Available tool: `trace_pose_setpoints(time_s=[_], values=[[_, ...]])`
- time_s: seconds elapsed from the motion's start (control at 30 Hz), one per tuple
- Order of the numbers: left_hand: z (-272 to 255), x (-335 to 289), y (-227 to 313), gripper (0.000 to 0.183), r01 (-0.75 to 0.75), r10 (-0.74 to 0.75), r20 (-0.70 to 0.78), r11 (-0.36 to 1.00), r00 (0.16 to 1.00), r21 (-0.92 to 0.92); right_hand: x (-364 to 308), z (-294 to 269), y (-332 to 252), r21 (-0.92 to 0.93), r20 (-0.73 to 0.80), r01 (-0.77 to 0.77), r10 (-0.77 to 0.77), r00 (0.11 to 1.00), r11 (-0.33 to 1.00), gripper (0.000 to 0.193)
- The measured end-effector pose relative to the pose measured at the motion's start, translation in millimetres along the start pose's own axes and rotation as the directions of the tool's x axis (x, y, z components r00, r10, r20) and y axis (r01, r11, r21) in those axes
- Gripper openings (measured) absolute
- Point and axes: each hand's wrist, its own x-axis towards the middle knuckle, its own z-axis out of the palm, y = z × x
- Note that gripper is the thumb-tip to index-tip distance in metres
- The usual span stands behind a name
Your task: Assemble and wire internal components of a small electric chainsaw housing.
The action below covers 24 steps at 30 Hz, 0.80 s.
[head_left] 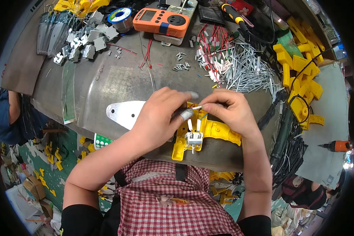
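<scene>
The yellow plastic housing [223, 133] lies near the front edge of the metal bench [102, 86], just below and between the two hands, its curved arm running off under the right forearm. A metal switch-like part [194, 138] sits in it, with two white sleeves reaching up from it toward the fingers. Above the housing's upper end, a thin white tube [196, 107] spans the gap between the hands. The right hand [233, 112] pinches the tube's right end between thumb and forefinger. The left hand [156, 115], thumb and forefinger capped in white, curls in from the other side; whether it grips the tube I cannot tell. Beside the left hand lies a white tapered plate [123, 112] with dark holes. Farther back are loose screws [251, 67] and an orange meter [161, 22].
</scene>
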Motion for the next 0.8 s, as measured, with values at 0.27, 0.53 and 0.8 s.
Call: trace_pose_setpoints(time_s=[0.27,0.53,0.8], values=[[-4.2,-1.5,0.1,0.034,-0.166,0.174,0.015,0.903,0.985,0.395,-3.4,19.2,-2.5,-0.054,-0.125,0.018,-0.025,0.992,0.998,0.011],[-21.2,-0.3,7.2,0.033,-0.103,0.102,0.138,0.995,0.985,0.003,-54.2,32.4,-11.8,-0.486,-0.362,0.159,-0.364,0.858,0.859,0.030],[-28.3,39.4,-7.4,0.028,-0.167,0.180,0.566,0.983,0.805,-0.076,-78.1,75.0,-3.6,-0.396,-0.411,-0.045,-0.133,0.902,0.917,0.041]])
